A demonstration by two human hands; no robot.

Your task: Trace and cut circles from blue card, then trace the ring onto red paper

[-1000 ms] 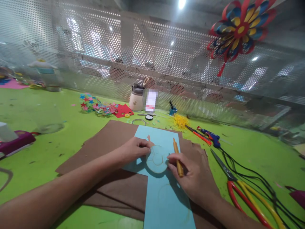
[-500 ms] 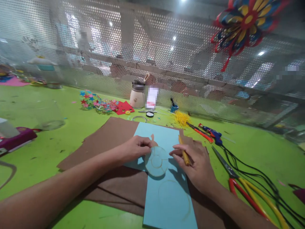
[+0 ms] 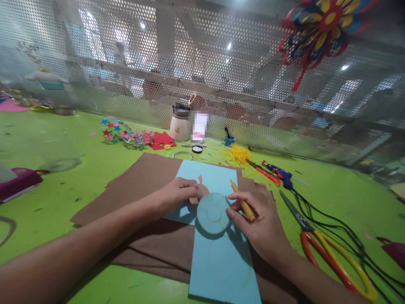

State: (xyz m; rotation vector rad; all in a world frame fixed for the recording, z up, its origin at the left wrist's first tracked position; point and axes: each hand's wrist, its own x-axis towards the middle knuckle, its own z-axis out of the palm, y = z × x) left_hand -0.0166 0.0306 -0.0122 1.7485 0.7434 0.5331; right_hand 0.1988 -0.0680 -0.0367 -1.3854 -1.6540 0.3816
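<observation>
Your right hand [image 3: 259, 221] is curled round a mustard marker [image 3: 248, 211], thumb and index pinching the right edge of the pale-blue disc [image 3: 212, 214], over the blue card [image 3: 223, 270]. Your left hand [image 3: 177, 195] pinches a tan cutout [image 3: 204, 190]; can't tell if it's touching the disc.

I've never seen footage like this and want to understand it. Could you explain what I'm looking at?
There is no machine here: these are a person's bare hands, seen by a camera worn on the head, looking forward and down. The left hand holds a small brown cutout. The right hand holds a yellowish pen, its fingertips at the edge of a round blue piece with lines drawn on it. Beneath are blue sheet and brown sheets on a green table. To the right lie scissors and a glue gun.
</observation>
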